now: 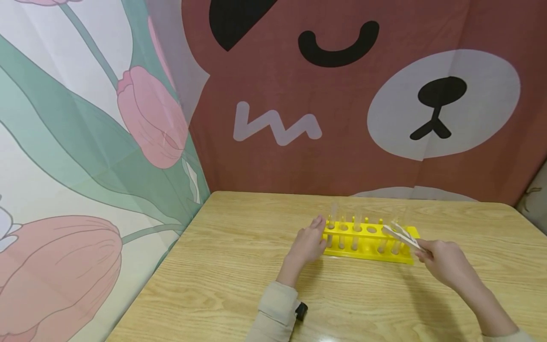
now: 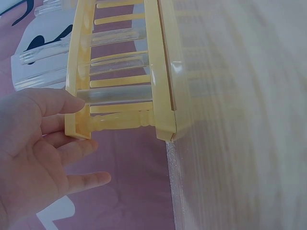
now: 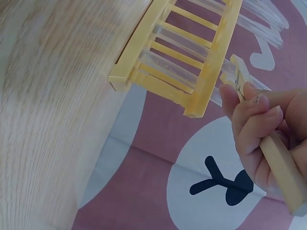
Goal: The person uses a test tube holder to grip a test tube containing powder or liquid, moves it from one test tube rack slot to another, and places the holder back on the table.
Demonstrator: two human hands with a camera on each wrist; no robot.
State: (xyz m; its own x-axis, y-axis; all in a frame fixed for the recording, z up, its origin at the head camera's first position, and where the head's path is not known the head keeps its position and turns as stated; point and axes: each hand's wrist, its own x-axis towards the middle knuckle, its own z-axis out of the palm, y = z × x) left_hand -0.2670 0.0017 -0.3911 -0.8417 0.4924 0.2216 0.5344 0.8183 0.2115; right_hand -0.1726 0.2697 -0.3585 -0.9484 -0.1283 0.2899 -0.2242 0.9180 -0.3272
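A yellow test tube rack (image 1: pixel 363 257) stands on the table with several clear test tubes (image 1: pixel 357 219) upright in its holes. At its left end, my left hand (image 1: pixel 306 243) grips the top bar (image 2: pixel 82 57) between thumb and fingers. My right hand (image 1: pixel 447 264) holds a wooden test tube clamp (image 1: pixel 406 240) by its handle. The clamp's jaws are over the rack's right end, right at the tops of the tubes there. In the right wrist view, fingers curl round the clamp (image 3: pixel 284 178), and its tip overlaps the upper part of a tube (image 3: pixel 259 84).
The wood-grain table (image 1: pixel 205 280) reaches back to a wall hanging with a bear face (image 1: pixel 342 156). A tulip-patterned cloth (image 1: pixel 85 166) hangs along the left side. A small black object (image 1: pixel 301 311) shows beside the left sleeve (image 1: pixel 275 308).
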